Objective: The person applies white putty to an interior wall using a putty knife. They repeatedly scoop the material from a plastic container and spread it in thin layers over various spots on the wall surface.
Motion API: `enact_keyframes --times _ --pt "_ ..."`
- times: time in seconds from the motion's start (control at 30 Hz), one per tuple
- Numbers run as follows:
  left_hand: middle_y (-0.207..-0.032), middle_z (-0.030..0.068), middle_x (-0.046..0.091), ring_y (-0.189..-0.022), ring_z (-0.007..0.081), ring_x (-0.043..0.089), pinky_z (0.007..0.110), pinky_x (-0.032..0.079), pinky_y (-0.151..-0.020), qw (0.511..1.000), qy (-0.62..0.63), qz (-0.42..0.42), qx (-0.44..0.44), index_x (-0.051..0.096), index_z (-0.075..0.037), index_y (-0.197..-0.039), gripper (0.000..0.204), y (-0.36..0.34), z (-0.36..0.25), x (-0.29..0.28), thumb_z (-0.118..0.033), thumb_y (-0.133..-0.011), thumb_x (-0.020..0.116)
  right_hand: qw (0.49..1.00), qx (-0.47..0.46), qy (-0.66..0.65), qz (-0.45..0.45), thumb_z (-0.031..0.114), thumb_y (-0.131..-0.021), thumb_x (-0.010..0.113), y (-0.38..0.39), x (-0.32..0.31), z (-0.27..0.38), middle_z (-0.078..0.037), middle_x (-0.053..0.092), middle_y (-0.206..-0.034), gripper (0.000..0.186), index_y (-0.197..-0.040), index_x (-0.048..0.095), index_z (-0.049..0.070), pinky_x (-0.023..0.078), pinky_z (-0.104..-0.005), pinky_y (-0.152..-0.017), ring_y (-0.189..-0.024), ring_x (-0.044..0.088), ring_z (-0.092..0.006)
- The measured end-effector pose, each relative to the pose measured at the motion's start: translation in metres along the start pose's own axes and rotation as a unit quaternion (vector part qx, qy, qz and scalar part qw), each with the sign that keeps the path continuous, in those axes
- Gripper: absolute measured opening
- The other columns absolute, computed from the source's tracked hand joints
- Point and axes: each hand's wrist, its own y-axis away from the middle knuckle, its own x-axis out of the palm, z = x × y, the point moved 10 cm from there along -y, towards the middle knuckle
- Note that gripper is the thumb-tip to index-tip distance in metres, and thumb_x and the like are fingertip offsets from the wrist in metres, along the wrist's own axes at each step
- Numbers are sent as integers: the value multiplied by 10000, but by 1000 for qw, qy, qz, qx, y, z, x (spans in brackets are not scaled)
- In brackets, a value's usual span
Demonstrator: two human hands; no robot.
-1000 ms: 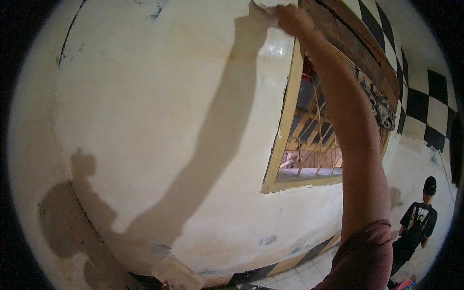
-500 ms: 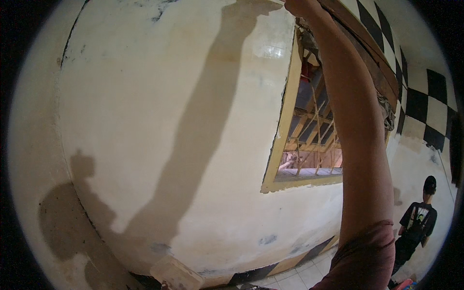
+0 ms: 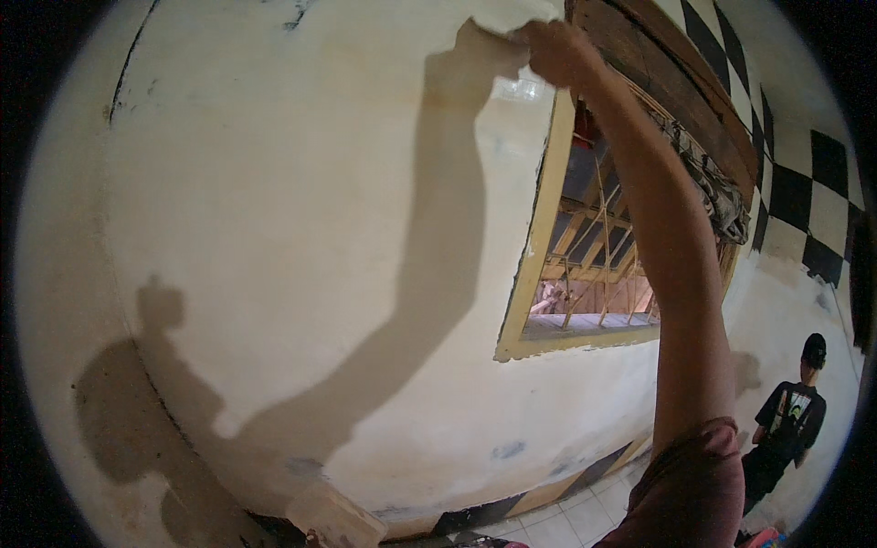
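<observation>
My right hand (image 3: pixel 555 55) is raised to the upper part of a cream wall (image 3: pixel 301 183), just left of the window's top corner. Its fingers are closed, pressed together near the wall surface; what they hold is too thin and hidden to make out. A wet, shiny patch (image 3: pixel 521 89) glistens right below the fingers. My bare forearm and a maroon sleeve (image 3: pixel 681 484) rise from the lower right. At the bottom edge sits a beige, flat, rectangular piece (image 3: pixel 338 516) with smears on it. My left hand does not show.
A yellow-framed window (image 3: pixel 521 347) with metal bars lies behind my forearm. Bundled cloth (image 3: pixel 726 205) hangs beside a brown wooden board (image 3: pixel 703 82). Another person (image 3: pixel 790 420) in black stands at right, back turned. White floor tiles (image 3: pixel 585 516) show below.
My right hand has come down from the top edge along the wall and now shows whole. My elbow is more bent, and the arm's shadow has shifted with it.
</observation>
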Motion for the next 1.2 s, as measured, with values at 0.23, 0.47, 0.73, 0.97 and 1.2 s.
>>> enact_keyframes --times 0.23,0.47,0.73,0.97,1.2 --pt "-1064 134 625 -974 293 599 453 512 -844 999 -27 -4 -21 542 35 -1166 372 27 -10 25 -247 -925 554 987 16 -133 -93 -18 -740 532 61 -31 16 -241 648 -951 387 -1111 623 42 514 -466 -784 -897 635 -382" --pt "-1089 135 615 -988 292 593 452 509 -850 999 -17 19 -24 530 35 -1181 379 24 -6 19 -245 -926 552 988 -39 -134 -65 -36 -743 499 108 28 64 -189 654 -866 339 -1042 624 63 535 -443 -708 -797 650 -362" --pt "-1119 137 604 -1003 290 587 450 506 -857 999 -8 21 -32 517 35 -1198 389 33 -6 18 -243 -927 549 991 55 -49 -111 28 -746 659 25 -47 -19 -200 669 -824 224 -967 664 -4 559 -415 -631 -724 679 -310" --pt "-1131 144 596 -1016 295 580 458 504 -865 999 -15 32 -26 508 31 -1208 401 25 -3 14 -251 -925 552 996 -11 74 -58 70 -781 570 21 22 -7 -153 647 -849 186 -945 657 73 542 -404 -668 -754 659 -297" --pt "-1142 152 588 -1029 301 573 466 501 -872 999 -17 42 -20 501 26 -1217 414 20 -4 8 -261 -923 555 978 59 -193 -47 -24 -756 493 131 20 40 -225 651 -809 480 -1200 599 123 526 -453 -708 -756 649 -374"
